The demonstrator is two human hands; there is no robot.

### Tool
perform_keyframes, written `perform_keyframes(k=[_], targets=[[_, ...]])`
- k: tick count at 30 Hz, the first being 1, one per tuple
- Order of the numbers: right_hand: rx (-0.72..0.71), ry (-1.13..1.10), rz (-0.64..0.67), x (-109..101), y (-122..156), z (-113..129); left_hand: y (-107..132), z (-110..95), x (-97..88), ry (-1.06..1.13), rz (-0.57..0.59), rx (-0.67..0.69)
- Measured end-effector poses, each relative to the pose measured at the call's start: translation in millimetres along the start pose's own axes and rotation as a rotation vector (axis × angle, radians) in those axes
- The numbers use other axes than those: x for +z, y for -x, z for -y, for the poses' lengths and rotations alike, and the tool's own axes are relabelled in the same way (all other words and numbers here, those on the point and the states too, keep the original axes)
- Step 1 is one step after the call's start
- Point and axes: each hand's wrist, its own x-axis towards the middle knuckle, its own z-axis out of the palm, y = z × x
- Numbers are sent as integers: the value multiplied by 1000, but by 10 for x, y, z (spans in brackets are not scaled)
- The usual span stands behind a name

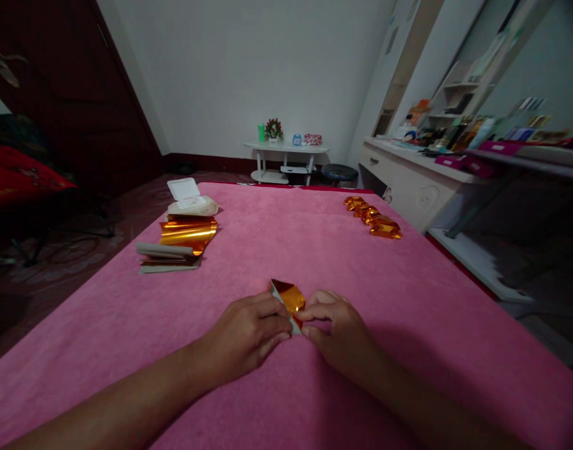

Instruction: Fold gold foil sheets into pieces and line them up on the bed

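Note:
A small folded piece of gold foil paper (290,296) lies on the pink cloth (277,237) near the front middle. My left hand (249,337) pinches its left edge with closed fingers. My right hand (336,328) pinches its right lower corner, fingers curled together. Both hands rest on the cloth and meet at the paper, whose lower part they hide.
A stack of gold foil sheets (183,240) lies at the left, with an open white box (189,197) behind it. A row of several folded gold pieces (373,217) sits at the far right. A white desk (408,175) stands beyond the right edge.

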Motion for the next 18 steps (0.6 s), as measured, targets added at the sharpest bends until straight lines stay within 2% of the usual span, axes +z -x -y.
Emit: perform_keyframes(k=[5, 12, 18], targets=[[18, -16, -7, 3, 7, 3, 1, -16, 28, 79, -50, -52], [46, -47, 40, 2, -13, -17, -28, -50, 52, 155, -101, -268], [66, -30, 41, -16, -17, 12, -58, -51, 90, 170, -138, -350]])
